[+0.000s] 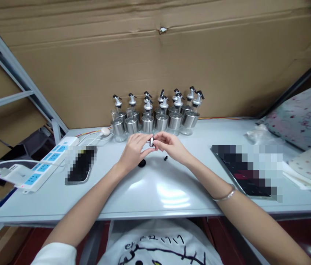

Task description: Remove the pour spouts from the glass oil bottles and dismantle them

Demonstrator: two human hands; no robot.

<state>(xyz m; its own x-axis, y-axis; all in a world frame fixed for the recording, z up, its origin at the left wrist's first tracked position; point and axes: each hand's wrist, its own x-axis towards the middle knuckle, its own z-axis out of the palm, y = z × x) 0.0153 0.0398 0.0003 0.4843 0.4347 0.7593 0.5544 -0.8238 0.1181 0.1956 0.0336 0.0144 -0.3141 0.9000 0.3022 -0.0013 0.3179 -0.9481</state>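
Above the middle of the table, my left hand (133, 149) and my right hand (173, 148) meet at the fingertips. Both are closed on a small silver-and-black bottle pourer part (151, 141), mostly covered by the fingers. Below my left hand a round black piece (142, 163) lies on the table. Tiny black pieces (165, 158) lie just under my right hand. Behind the hands stand several glass-and-steel oil bottles (161, 122). Most carry a silver pourer with a black lever; two at the front left, including one bottle (118, 129), have bare glass necks.
A white power strip (47, 162) with cables and a phone (81, 164) lie at left. A dark tablet-like device (240, 171) rests at right, near plastic bags (264, 135) and patterned cloth (307, 110). A cardboard wall (155, 62) closes off the back.
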